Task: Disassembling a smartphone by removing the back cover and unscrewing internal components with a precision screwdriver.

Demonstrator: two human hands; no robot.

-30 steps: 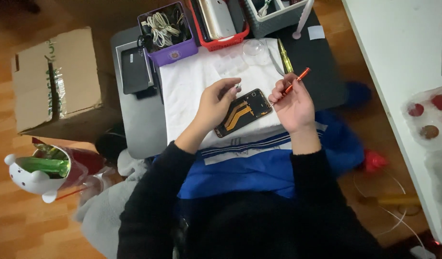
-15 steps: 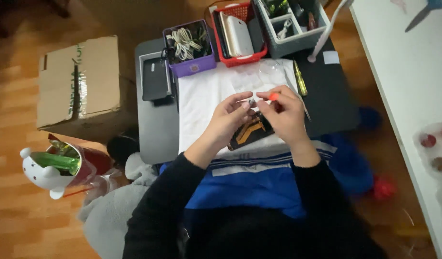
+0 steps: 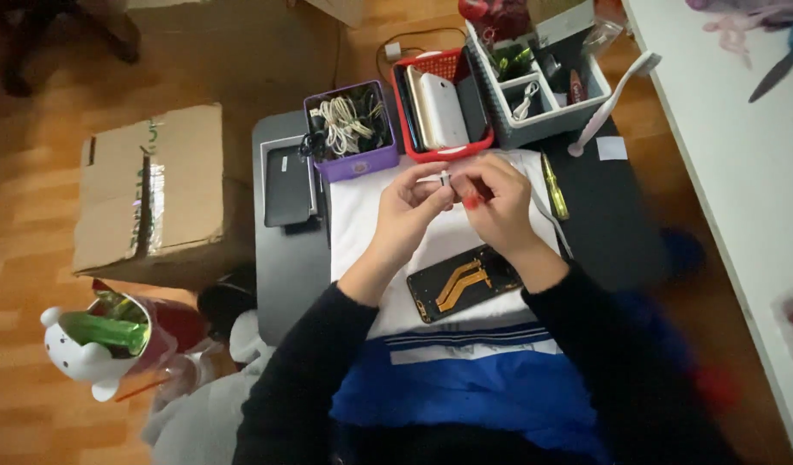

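up over the white cloth (image 3: 371,232), both hands met: the left hand (image 3: 411,207) pinched a small white part (image 3: 440,180) at its fingertips, and the right hand (image 3: 497,202) was closed around a red-handled tool (image 3: 471,202), likely raised for a closer look. the part's long axis ran roughly left-right. below them lay the opened phone (image 3: 465,282), its length angled up toward the right.

Cardboard box (image 3: 151,194), probably cable-filled purple bin (image 3: 352,129).
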